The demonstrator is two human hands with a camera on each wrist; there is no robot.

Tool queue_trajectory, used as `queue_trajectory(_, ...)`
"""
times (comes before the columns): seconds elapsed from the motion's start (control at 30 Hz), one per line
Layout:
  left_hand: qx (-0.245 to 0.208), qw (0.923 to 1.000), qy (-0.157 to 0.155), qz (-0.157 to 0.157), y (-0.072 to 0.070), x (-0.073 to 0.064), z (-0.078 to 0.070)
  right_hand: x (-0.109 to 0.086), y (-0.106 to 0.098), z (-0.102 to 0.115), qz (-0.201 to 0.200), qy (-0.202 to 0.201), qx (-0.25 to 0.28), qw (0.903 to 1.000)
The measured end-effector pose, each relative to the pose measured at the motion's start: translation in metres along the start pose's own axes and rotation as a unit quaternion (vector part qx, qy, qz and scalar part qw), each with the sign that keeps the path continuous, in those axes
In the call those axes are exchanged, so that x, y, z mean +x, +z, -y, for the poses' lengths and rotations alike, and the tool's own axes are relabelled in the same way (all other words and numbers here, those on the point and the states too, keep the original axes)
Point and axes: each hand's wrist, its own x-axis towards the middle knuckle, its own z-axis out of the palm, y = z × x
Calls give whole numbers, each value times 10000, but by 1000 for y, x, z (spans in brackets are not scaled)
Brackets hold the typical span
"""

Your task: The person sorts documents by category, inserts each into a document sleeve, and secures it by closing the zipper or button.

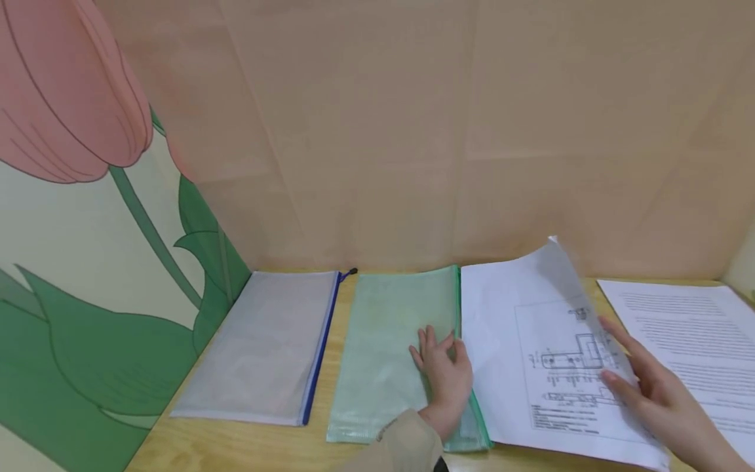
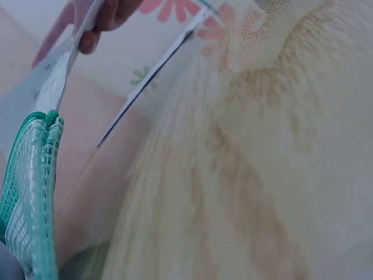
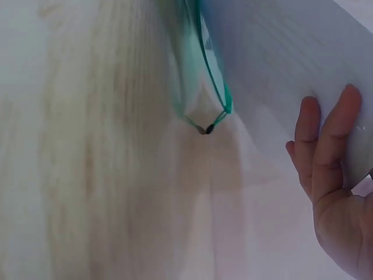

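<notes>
A green mesh zip pouch [image 1: 383,341] lies on the table in the head view. My left hand [image 1: 445,377] pinches its zipped right edge between thumb and index finger, other fingers spread over the mesh. The pouch mouth [image 2: 35,169] gapes in the left wrist view, with a paper edge right at it. My right hand [image 1: 655,387] holds the right side of a printed sheet [image 1: 495,373] with a line drawing, thumb on the front. The sheet's far right corner curls up, and its left edge meets the pouch's opening. In the right wrist view the fingers [image 3: 326,146] lie against the paper.
A whitish zip pouch [image 1: 259,354] with a blue zip edge lies on the left. Another sheet, covered in printed text [image 1: 702,347], lies at the right, partly behind my right hand. A brown covered panel [image 1: 377,131] stands along the table's back edge.
</notes>
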Motion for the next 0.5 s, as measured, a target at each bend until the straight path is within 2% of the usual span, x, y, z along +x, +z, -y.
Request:
queue_trajectory(0.1,15,10000,27,-45,1,-1,-1,0,1,-3,101,421,-81,9990)
queue_trajectory(0.2,40,9999,92,-82,1,-1,-1,2,3,-5,252,911,97,9955)
queue_trajectory(0.33,71,9998,113,-143,1,-2,-1,3,3,-8,376,996,275,9939)
queue_trajectory(0.4,66,9998,120,-171,1,-2,-2,6,4,-8,407,1056,192,9934)
queue_trajectory(0.5,62,9997,149,-176,0,-1,-2,10,2,-5,541,1490,-55,9873)
